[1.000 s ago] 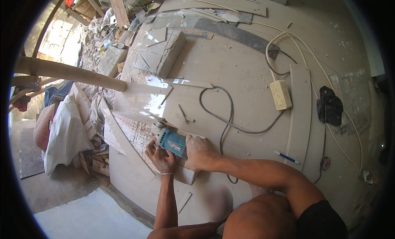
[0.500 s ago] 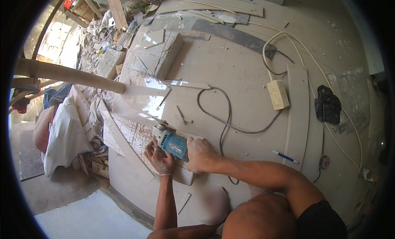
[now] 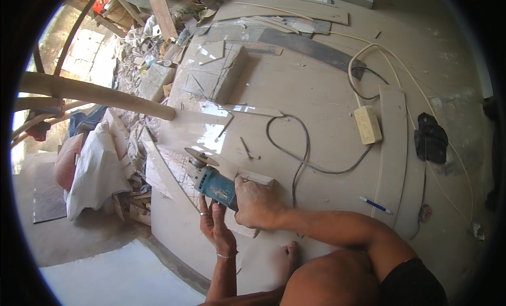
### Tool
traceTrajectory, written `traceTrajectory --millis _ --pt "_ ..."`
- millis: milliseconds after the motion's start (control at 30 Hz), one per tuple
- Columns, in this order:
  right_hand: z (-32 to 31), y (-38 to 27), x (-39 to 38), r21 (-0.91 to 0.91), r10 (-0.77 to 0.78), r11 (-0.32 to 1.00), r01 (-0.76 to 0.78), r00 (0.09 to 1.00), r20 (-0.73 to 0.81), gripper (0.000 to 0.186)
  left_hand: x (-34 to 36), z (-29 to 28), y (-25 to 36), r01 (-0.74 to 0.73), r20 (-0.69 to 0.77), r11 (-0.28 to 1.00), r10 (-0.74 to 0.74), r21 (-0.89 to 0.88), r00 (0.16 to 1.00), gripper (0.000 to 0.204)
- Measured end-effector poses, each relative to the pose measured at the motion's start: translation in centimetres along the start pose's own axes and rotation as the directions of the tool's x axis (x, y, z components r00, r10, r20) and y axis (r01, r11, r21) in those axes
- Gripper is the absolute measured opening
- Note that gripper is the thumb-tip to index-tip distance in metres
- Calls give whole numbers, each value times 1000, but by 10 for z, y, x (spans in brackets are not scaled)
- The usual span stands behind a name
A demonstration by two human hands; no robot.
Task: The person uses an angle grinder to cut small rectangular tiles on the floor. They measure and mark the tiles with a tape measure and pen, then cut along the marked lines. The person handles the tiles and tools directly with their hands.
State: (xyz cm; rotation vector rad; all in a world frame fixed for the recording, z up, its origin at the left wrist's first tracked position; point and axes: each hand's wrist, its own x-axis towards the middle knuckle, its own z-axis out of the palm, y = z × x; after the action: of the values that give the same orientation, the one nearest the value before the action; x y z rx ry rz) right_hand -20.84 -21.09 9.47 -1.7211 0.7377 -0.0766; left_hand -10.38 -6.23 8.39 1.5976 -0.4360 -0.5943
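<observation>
A teal angle grinder (image 3: 219,189) is gripped at its rear by my right hand (image 3: 258,205), whose fingers wrap round the dark handle end. Its thin disc (image 3: 202,157) points away from me, raised above a scored, tile-like piece (image 3: 171,166). My left hand (image 3: 217,229) is just below the grinder, fingers stretched apart and their tips at its near edge. A ring and a bracelet show on that hand. Under my right hand lies a pale block (image 3: 250,231), partly hidden. A long thin strip (image 3: 166,171) slants along the left of the grinder.
A black cord (image 3: 307,142) loops across the dusty floor to a cream extension socket (image 3: 367,125). A blue-and-white pen (image 3: 376,205) lies on the right, near a long board (image 3: 390,148). A rough slab (image 3: 224,71) lies beyond; a thick pole (image 3: 105,98) and rubble fill the left.
My left hand has dropped from beside the grinder's head, its fingers straightening. The grinder has tilted, showing more of the disc's face. The whole view has shifted slightly.
</observation>
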Motion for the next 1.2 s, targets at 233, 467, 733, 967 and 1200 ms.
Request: traceTrajectory --millis 233,467,733,967,1200 --pt "20 -20 0 47 -78 996 76 996 41 44 -17 23 39 -12 -64 999 15 50 998 74" --pt "23 -21 -7 37 -65 997 64 997 37 45 -21 21 41 29 -65 999 -30 -15 997 77" --pt "16 -18 -15 -81 46 996 -47 999 -25 47 -22 35 32 71 -36 996 -73 -62 997 72" --pt "4 -7 -26 -149 0 989 -3 1000 -19 59 -14 44 32 429 7 889 -434 -163 901 47" --pt "-27 3 -41 -5 1 1000 -1 997 -76 84 8 55 28 446 295 883 -391 -147 872 42"
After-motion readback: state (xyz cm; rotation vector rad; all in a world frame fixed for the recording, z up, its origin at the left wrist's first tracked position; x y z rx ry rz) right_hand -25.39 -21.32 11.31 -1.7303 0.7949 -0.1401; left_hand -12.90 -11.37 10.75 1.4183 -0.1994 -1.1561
